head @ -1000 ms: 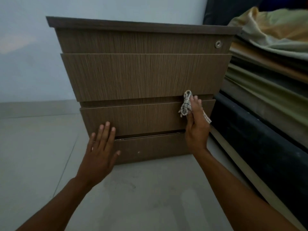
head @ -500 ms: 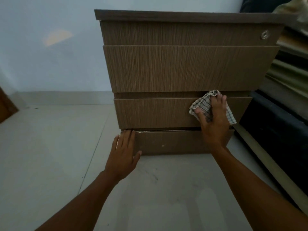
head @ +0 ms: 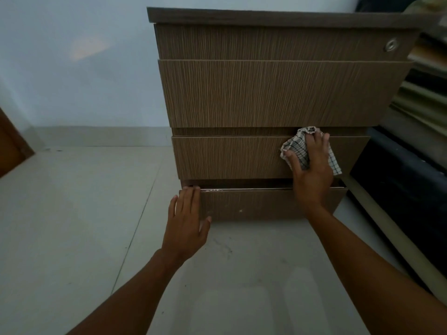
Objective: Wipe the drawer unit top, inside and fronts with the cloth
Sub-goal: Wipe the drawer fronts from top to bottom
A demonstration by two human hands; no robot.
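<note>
A brown wood-grain drawer unit (head: 278,93) stands on the floor against the wall, with several drawer fronts and a round lock at its upper right. My right hand (head: 312,170) presses a checked white cloth (head: 296,147) flat against the right part of the third drawer front. My left hand (head: 186,223) lies open against the left end of the bottom drawer front (head: 254,204), fingertips at its top edge. The bottom drawer stands slightly out from the unit.
Pale floor tiles (head: 84,213) spread to the left and in front. A stack of folded mattresses or cushions (head: 416,112) sits close on the right of the unit. A brown door edge (head: 9,146) shows at far left.
My right hand has spread the cloth flat on the drawer front and slid it slightly down. My left hand has moved to the left end of the bottom drawer. My head has turned left.
</note>
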